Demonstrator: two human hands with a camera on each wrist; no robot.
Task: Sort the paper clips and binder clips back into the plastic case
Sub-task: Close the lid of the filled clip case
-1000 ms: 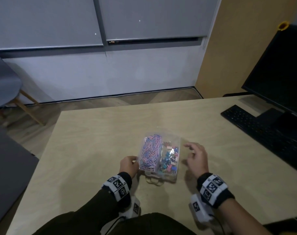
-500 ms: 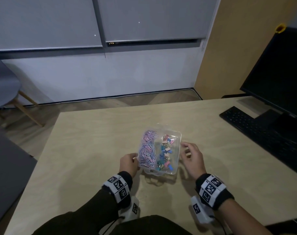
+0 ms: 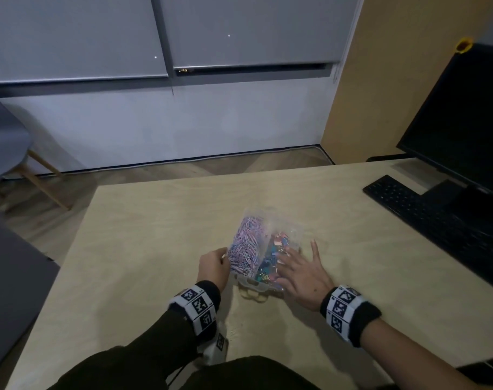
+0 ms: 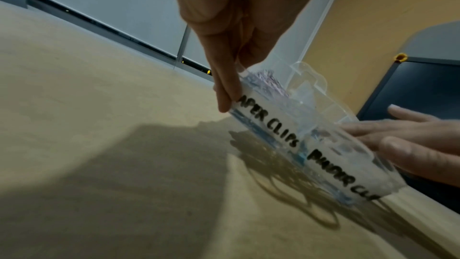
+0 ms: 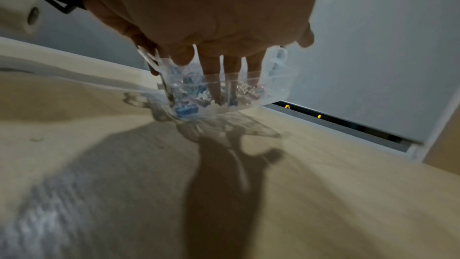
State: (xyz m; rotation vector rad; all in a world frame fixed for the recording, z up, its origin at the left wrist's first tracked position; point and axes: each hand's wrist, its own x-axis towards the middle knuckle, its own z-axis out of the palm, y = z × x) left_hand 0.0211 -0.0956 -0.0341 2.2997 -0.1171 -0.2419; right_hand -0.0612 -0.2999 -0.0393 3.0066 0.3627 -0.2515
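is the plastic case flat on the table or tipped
Tipped: the plastic case is held off the table, left hand gripping one side, right hand flat over the binder clips.

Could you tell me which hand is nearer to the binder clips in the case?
Right. The right hand lies flat over the binder clips; the left hand grips the case by the paper clips' side.

Dim room: grey blinds (image 3: pixel 71 38), white wall (image 3: pixel 183 122), wood floor (image 3: pixel 155 173), grey chair (image 3: pixel 3 136).
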